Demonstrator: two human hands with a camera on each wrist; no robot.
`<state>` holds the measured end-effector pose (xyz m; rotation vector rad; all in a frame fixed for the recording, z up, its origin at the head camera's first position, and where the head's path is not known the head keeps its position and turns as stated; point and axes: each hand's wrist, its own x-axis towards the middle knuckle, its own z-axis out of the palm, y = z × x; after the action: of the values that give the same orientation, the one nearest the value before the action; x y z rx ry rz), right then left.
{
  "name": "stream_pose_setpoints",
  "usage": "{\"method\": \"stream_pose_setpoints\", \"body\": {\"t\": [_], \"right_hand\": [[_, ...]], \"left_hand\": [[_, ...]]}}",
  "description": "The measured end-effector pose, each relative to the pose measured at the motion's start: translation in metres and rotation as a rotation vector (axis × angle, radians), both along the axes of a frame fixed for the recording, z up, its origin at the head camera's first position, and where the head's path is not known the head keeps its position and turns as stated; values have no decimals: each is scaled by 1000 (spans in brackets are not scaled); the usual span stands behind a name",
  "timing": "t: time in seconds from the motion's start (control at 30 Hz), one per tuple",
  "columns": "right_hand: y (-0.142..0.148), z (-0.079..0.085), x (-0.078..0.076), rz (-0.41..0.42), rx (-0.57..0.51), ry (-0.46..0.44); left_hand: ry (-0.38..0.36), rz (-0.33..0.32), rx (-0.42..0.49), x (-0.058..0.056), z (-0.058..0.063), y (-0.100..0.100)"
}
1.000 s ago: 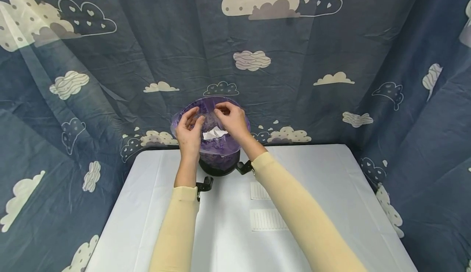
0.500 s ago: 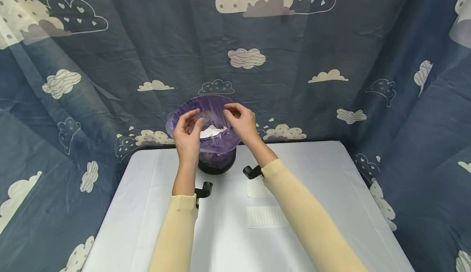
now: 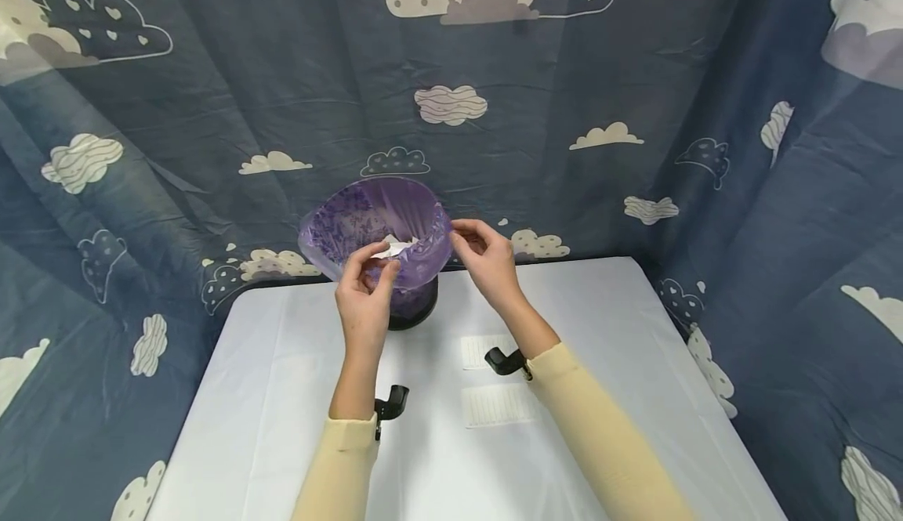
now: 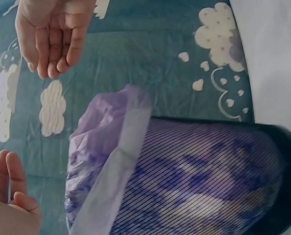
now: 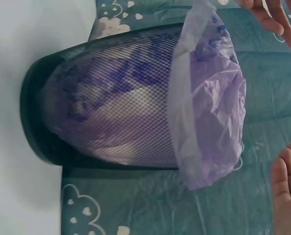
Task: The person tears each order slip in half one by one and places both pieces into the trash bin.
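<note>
A black mesh waste bin (image 5: 116, 103) stands upright, lined with a purple plastic bag (image 3: 416, 268) whose edge is folded over the rim. Inside the bag's mouth lies crumpled white paper (image 3: 395, 246), partly hidden by the left hand and the bag's front. My left hand (image 3: 362, 300) is raised in front of the bin's mouth, thumb and fingers apart, holding nothing. At the bin's right side, my right hand (image 3: 489, 261) has loosely bent fingers close to the bag's edge. The right wrist view shows a gap between that hand (image 5: 287, 191) and the bag.
The bin is at the back of a white-covered table (image 3: 303, 364), near a dark blue curtain (image 3: 522, 168) with cloud prints. Two pale striped sheets (image 3: 497, 406) lie on the tabletop, one behind the other. Each wrist carries a black camera mount (image 3: 505, 360).
My right hand has moved from over the bin's mouth to its right side. My left hand has come lower, in front of the mouth. The head view has shifted, so the bin appears further left.
</note>
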<state>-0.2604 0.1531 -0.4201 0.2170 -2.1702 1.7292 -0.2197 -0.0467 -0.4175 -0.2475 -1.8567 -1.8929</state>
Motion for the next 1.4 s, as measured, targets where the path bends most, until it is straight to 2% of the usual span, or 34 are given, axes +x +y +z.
{"method": "stream_pose_setpoints", "body": {"t": [0.2,0.4,0.57,0.7,0.97,1.2,1.27,1.4], "right_hand": [[10,-18,24,-34,23,4],[23,-42,44,-67,34,-27],[34,-63,52,-92,63,-48],[40,-80,54,-105,97,-64],[51,-111,58,-138,167,-102],[62,-136,56,-119,239,-149],[64,-142,53,-114,275,-163],[68,-154,44,-112,332,-184]], "left_hand": [[11,3,-58,11,-20,10],[-24,-7,-120,14,-47,25],[-68,-15,-182,14,-67,35],[-107,-45,-201,12,-82,39],[-123,-67,-297,6,-116,50],[-201,-94,-352,2,-144,58],[-233,-102,-367,-1,-150,61],[-269,-120,-399,-7,-156,66]]}}
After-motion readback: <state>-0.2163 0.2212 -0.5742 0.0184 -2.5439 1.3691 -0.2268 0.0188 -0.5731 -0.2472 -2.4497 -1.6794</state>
